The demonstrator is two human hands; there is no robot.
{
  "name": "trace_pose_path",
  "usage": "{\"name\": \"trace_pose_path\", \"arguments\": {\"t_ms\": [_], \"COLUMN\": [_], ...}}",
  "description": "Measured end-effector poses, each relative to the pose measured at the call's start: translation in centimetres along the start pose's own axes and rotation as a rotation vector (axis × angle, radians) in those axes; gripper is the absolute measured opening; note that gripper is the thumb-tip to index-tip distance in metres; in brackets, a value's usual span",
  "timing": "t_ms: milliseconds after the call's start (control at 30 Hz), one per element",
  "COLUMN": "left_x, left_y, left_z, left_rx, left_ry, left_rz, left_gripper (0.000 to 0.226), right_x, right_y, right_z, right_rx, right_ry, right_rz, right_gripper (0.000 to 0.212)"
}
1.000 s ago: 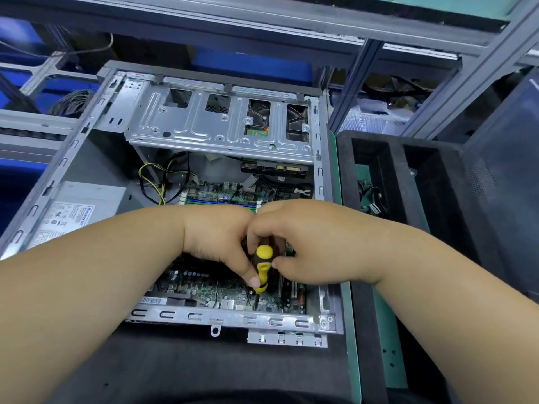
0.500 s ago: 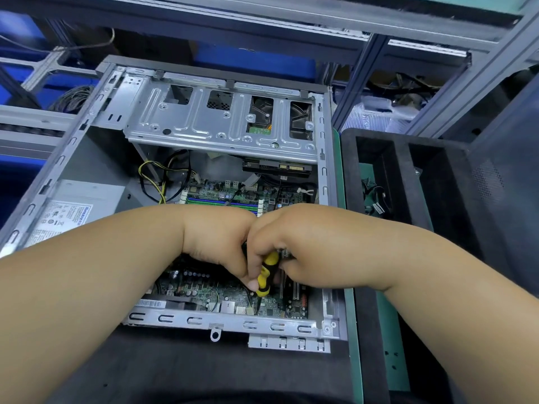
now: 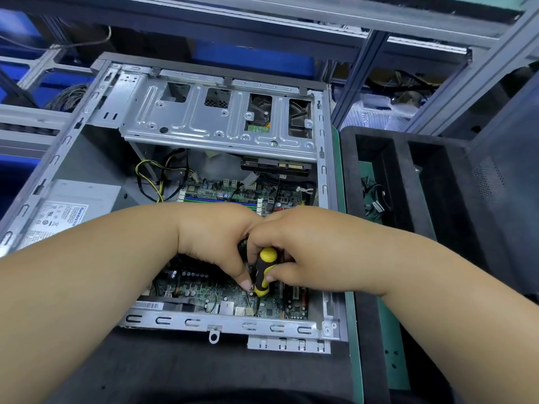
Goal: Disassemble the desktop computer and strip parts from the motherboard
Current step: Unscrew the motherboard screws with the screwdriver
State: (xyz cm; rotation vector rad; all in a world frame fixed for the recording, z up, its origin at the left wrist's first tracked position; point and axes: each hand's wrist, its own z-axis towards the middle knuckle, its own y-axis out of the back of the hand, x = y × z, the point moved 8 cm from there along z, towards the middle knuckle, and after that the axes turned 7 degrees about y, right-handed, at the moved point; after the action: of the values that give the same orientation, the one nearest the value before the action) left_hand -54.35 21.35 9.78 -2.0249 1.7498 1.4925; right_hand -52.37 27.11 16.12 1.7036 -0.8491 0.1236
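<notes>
Shelving framed an open grey steel computer case (image 3: 186, 135); at its six o'clock, my right hand (image 3: 303, 246) gripped a yellow-black screwdriver (image 3: 264, 272) over the fragile green motherboard (image 3: 204, 290), left hand (image 3: 215, 237) fingertips steadying; I'd judge edges safest to hold.

The computer case (image 3: 201, 322) is bare sheet metal, pale grey with a dull sheen, and the drive cage (image 3: 204, 126) at its far end is the same stamped metal, a little brighter. The motherboard (image 3: 204, 290) looks like glossy green board. The screwdriver (image 3: 264, 271) has a smooth yellow and black handle, plastic or rubber. On the right, the tray (image 3: 376, 147) is matt black foam with a rough, grainy surface.
</notes>
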Motion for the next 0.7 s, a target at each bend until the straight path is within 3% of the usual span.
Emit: {"name": "trace_pose_path", "arguments": {"t_ms": [300, 533, 700], "left_x": [0.8, -0.4, 0.2], "left_y": [0.2, 0.2, 1.7], "left_z": [0.2, -0.4, -1.1], "left_rx": [-0.033, 0.005, -0.153], "left_ry": [0.031, -0.058, -0.034], "left_rz": [0.07, 0.013, 0.116], "left_gripper": [0.032, 0.04, 0.049], "right_x": [-0.7, -1.7, -2.3], "right_y": [1.3, 6.1, 7.8], "right_z": [-0.7, -3.2, -5.3], "right_rx": [-0.077, -0.421, -0.621], "right_ry": [-0.005, 0.012, -0.005], "right_rz": [0.038, 0.141, 0.187], "right_gripper": [0.025, 0.018, 0.014]}}
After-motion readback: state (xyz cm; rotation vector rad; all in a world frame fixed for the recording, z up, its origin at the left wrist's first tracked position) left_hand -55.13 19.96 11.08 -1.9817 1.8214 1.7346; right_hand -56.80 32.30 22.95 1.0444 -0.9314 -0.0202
